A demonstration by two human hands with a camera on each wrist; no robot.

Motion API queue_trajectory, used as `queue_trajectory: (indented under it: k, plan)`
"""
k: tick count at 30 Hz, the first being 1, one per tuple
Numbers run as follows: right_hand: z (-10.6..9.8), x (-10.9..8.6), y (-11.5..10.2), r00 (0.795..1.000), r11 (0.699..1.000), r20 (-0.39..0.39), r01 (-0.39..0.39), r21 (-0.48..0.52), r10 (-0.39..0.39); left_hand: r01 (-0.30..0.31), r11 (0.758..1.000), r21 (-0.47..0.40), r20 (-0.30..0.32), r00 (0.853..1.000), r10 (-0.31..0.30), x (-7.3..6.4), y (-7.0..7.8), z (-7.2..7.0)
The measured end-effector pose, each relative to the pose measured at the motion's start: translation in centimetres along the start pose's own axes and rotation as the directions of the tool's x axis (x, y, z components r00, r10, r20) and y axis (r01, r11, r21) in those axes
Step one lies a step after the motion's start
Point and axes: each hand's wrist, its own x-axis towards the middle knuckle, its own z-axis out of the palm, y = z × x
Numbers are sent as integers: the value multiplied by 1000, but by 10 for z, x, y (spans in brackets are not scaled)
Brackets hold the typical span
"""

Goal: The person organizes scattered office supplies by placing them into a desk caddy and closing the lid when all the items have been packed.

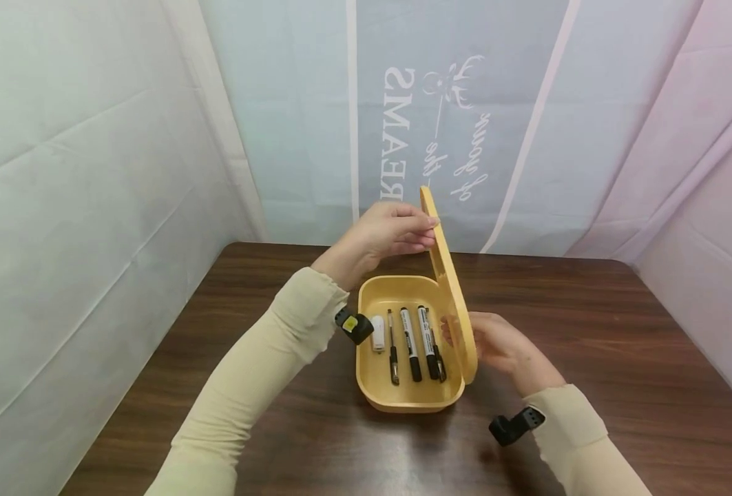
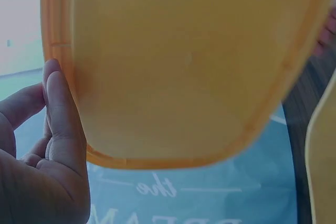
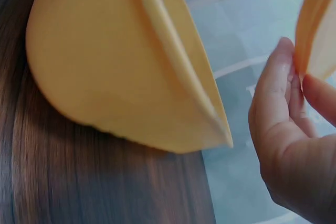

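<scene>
A yellow plastic box [image 1: 415, 399] stands on the table, and its yellow lid [image 1: 454, 289] is held up on edge along the box's right side. The left hand [image 1: 390, 234] pinches the lid's upper edge. Low on the lid, the right hand [image 1: 502, 344] has its fingers on one side of the edge and its thumb on the other; the lid partly hides those fingers in the head view. Inside the box lie two white-and-black markers [image 1: 410, 341], two slim pens [image 1: 393, 348] and a small white object [image 1: 377, 334] of unclear kind, partly covered by the left wrist's camera.
Dark wood-grain table [image 1: 266, 441] surrounds the box. Behind it hangs a pale blue cloth [image 1: 304, 124] with mirrored white lettering, and a whitish cloth [image 1: 80, 165] hangs on the left. Black cameras [image 1: 508, 427] are strapped to both wrists.
</scene>
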Motion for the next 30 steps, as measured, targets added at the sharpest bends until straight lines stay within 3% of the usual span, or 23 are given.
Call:
queue_trajectory:
  k: [3, 9, 15, 20, 25, 30]
  plan:
    - [-6, -3, -1, 999, 1000, -52, 7, 27, -5, 17, 1000, -22, -26, 1000, -17, -1, -8, -10]
    - [-17, -9, 0, 988, 999, -149, -32, -30, 28, 91, 994, -68, -79, 992, -96, 2, -30, -30]
    - [-25, -10, 3, 985, 997, -167, -58, -44, 49, 136, 988, -70, -113, 983, -144, 3, -64, -58]
    - [-27, -9, 7, 984, 994, -172, -64, -86, 48, 190, 981, -33, -117, 974, -193, -1, -95, -82]
    - [-24, -6, 10, 969, 983, -242, -84, -162, 43, 222, 975, 23, -123, 968, -217, -5, -120, -96]
    - [-20, -2, 11, 954, 943, -301, -99, -318, -2, 242, 962, 130, -143, 964, -223, -9, -138, -102]
